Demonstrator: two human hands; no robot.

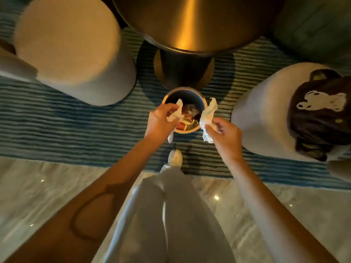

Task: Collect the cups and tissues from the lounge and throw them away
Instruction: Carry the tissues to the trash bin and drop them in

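A crumpled white tissue [175,113] is pinched in the grip of the left hand [161,121], its ends spilling above the fingers and below the palm, right over the near-left rim of the small round waste bin [204,107], which already holds red and clear rubbish. A second crumpled tissue [208,118] is held closed in the right hand [226,136], rising above the fingertips just beside the bin's right edge. The bin stands on a blue striped rug [57,128] at the foot of a brass-coloured round table [190,23], between two pale round stools, the right stool [262,112] carrying a dark bag [321,111].
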